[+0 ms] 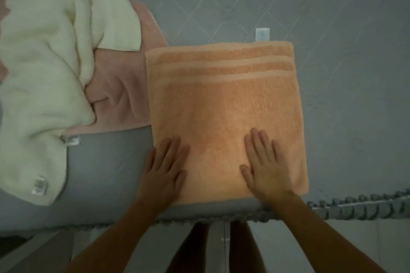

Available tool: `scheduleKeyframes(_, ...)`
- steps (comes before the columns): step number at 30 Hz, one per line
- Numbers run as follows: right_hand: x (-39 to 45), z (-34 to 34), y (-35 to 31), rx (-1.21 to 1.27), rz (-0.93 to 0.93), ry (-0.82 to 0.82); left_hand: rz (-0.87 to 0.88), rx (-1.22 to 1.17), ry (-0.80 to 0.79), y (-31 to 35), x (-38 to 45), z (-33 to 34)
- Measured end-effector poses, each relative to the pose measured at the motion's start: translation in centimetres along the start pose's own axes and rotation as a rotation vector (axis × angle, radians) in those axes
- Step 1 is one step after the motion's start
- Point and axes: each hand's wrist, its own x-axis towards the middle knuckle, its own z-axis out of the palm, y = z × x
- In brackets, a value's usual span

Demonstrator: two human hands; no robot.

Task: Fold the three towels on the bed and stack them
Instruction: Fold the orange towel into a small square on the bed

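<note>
An orange towel (224, 104) lies folded into a neat rectangle near the bed's front edge, with a white tag at its far side. My left hand (164, 168) rests flat on its near left edge, fingers apart. My right hand (265, 168) lies flat on its near right part, fingers spread. A cream towel (44, 68) lies rumpled at the left. Partly under it is a pink towel (119, 86), unfolded, touching the orange towel's left side.
The grey quilted bed cover (288, 0) stretches behind and to the right of the towels. A tasselled trim (359, 206) runs along the bed's front edge. My legs and a pale floor show below the edge.
</note>
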Motion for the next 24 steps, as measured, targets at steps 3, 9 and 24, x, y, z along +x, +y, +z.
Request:
scheduleKeyframes(3,-1.8,-1.3,1.7,0.079,0.214,-0.021,-0.014,0.043,-0.066,-2.6,-3.5,-1.7)
scheduleKeyframes(9,-5.8,-4.0,2.1,0.063,0.023,-0.144,0.085,-0.047,-0.069,1.0,-5.8,-4.0)
scheduleKeyframes(24,-8.6,-4.1,7.7,0.302,0.038,0.085,-0.181,-0.187,0.035,3.6,-6.1,-5.8)
